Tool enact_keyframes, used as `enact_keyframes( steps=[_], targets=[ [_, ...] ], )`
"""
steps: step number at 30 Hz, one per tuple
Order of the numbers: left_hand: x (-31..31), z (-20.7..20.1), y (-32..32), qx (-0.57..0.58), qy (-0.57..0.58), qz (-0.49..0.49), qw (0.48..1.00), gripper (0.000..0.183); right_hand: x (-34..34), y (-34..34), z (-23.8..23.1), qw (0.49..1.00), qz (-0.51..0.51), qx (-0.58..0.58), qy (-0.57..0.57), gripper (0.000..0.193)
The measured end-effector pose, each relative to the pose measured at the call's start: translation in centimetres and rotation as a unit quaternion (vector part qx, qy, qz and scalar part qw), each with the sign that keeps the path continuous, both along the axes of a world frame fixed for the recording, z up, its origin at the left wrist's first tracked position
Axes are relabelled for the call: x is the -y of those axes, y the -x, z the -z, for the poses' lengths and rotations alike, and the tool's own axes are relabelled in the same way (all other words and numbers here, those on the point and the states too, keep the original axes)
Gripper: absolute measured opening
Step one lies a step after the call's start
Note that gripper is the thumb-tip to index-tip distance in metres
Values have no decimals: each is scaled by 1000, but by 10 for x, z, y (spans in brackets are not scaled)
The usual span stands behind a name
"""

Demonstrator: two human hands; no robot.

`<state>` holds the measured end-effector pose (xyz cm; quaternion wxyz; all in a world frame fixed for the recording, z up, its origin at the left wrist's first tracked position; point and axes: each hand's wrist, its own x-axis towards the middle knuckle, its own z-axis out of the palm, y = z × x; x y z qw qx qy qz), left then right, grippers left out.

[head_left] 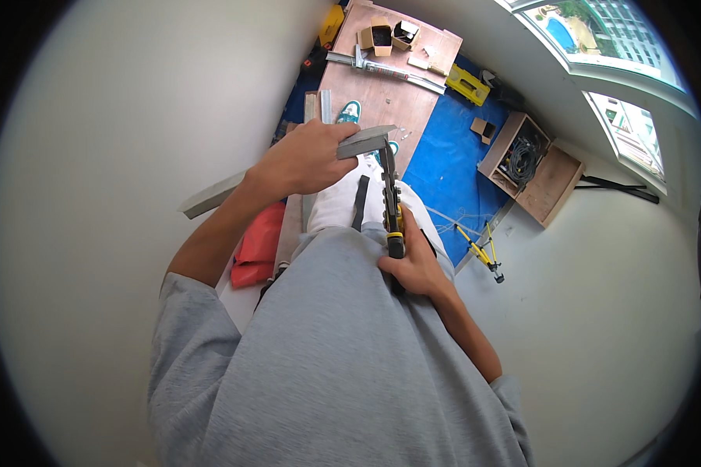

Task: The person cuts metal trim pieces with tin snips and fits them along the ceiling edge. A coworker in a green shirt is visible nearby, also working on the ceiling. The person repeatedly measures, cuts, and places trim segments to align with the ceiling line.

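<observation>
My left hand [308,156] is closed around a grey metal channel [364,143], whose long tail runs back past my left forearm. In my right hand [417,263] are tin snips [390,191] with black and yellow handles, held upright in front of my body. The jaws of the snips meet the channel's right end, just beyond my left fingers. Whether the blades have bitten into the metal cannot be made out. Part of the right handle is hidden behind my fingers.
I stand on a wooden platform [356,80] holding small cardboard boxes [378,39] and a long silver bar [389,72]. Blue sheeting [442,159] covers the floor. To the right are a wooden box [500,152] with coiled cable and a yellow tripod [487,253]. A red bag [258,247] lies left.
</observation>
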<state>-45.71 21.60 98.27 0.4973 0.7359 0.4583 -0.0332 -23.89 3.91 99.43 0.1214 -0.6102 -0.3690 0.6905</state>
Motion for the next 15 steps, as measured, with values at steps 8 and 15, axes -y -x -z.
enact_keyframes(
  steps=[8, 15],
  targets=[
    [7, 3, 5, -34, 5, 8, 999, 40, 16, 9, 12, 993, 89, -31, 66, 108],
    [6, -3, 3, -42, 5, 24, 999, 41, 21, 20, 11, 998, 25, 49, -23, 100]
  ],
)
